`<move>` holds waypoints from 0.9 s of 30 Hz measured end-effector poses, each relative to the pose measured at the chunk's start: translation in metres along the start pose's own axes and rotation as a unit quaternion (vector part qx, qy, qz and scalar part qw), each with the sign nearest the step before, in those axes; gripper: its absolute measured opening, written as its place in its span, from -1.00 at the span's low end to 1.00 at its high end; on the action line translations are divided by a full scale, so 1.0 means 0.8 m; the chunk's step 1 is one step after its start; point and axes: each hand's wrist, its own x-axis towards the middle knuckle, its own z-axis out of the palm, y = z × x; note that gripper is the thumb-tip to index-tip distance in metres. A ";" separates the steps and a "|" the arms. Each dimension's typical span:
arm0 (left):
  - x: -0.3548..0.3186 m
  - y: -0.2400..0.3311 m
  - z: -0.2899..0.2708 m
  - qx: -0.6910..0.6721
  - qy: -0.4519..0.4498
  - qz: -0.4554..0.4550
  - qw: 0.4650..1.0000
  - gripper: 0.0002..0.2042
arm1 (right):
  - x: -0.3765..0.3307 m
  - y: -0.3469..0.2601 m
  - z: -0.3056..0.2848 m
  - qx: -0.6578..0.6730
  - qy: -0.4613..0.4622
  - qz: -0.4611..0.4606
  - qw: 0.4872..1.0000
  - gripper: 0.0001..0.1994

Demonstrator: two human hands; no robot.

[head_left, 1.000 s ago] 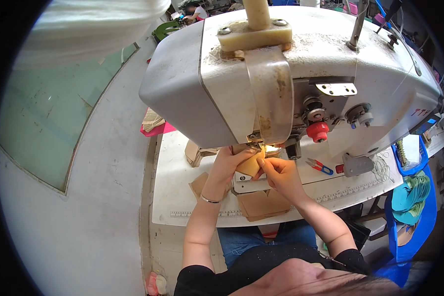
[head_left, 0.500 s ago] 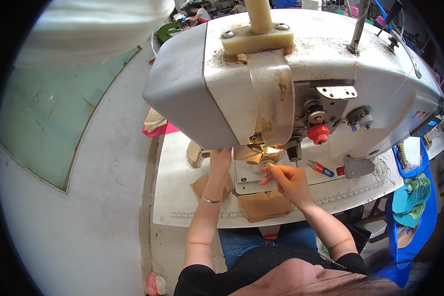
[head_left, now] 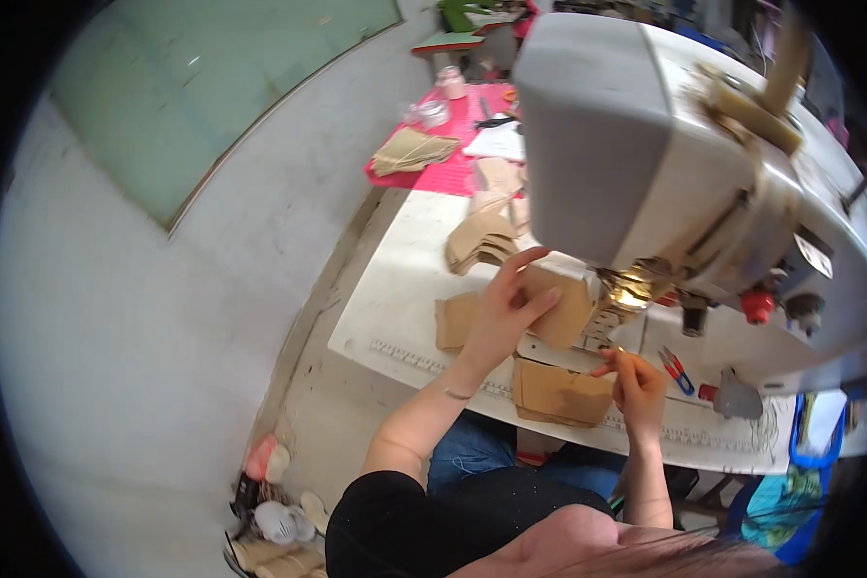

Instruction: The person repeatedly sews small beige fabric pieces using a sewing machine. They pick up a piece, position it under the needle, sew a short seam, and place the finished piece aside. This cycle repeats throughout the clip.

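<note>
Beside the lit needle area of a white sewing machine [head_left: 597, 144], my left hand [head_left: 501, 313] has its thumb on top of a tan fabric piece [head_left: 570, 313]; some of its fingers are hidden. My right hand [head_left: 638, 385] is at the right end of a stack of brown pieces [head_left: 554, 395] near the table's front edge. Its thumb and index finger are pinched together, and whatever is between them is too small to make out. Another tan piece [head_left: 455, 323] lies left of my left wrist, with a pile of curved tan pieces [head_left: 480, 241] behind it.
Red-and-blue thread snips [head_left: 677, 371] lie right of my right hand. A pink cloth [head_left: 424, 178] at the far left bears tan bundles [head_left: 409, 152] and a jar [head_left: 451, 82]. A blue tray [head_left: 819, 429] stands at the right. A ruler strip [head_left: 405, 358] runs along the front edge.
The view has swung left, bringing the pink cloth into sight. My left hand has come out from behind the machine head with the tan piece. My right hand stays pinched, nearer the brown stack.
</note>
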 end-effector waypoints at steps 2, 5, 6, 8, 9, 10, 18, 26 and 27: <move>-0.023 -0.002 -0.052 0.012 0.074 0.000 0.997 -0.50 | 0.001 0.004 -0.008 -0.001 0.012 0.011 1.000 -0.71; -0.047 -0.041 -0.131 -0.010 0.167 -0.029 0.985 -0.52 | 0.000 0.008 -0.009 0.001 0.012 0.023 1.000 -0.72; -0.056 -0.061 -0.151 0.016 0.180 -0.047 0.982 -0.52 | 0.003 0.009 -0.006 -0.002 0.005 0.026 1.000 -0.72; -0.068 -0.094 -0.170 0.061 0.201 -0.056 0.976 -0.52 | 0.004 0.011 -0.001 -0.004 -0.009 0.026 1.000 -0.72; -0.073 -0.109 -0.175 0.080 0.208 -0.043 0.974 -0.51 | 0.005 0.011 0.004 -0.003 -0.016 0.022 1.000 -0.71; -0.070 -0.110 -0.163 0.091 0.208 -0.034 0.973 -0.51 | 0.003 0.011 0.004 -0.007 -0.014 0.019 1.000 -0.71; -0.092 -0.097 -0.039 0.429 -0.022 0.142 0.892 -0.64 | -0.006 0.033 -0.004 -0.091 -0.022 -0.006 0.996 -0.73; -0.106 -0.122 0.002 0.490 -0.103 0.204 0.841 -0.63 | -0.020 0.057 -0.010 -0.197 -0.026 0.004 0.980 -0.80; -0.108 -0.126 0.003 0.494 -0.101 0.210 0.838 -0.63 | -0.021 0.057 -0.012 -0.228 -0.029 0.008 0.973 -0.81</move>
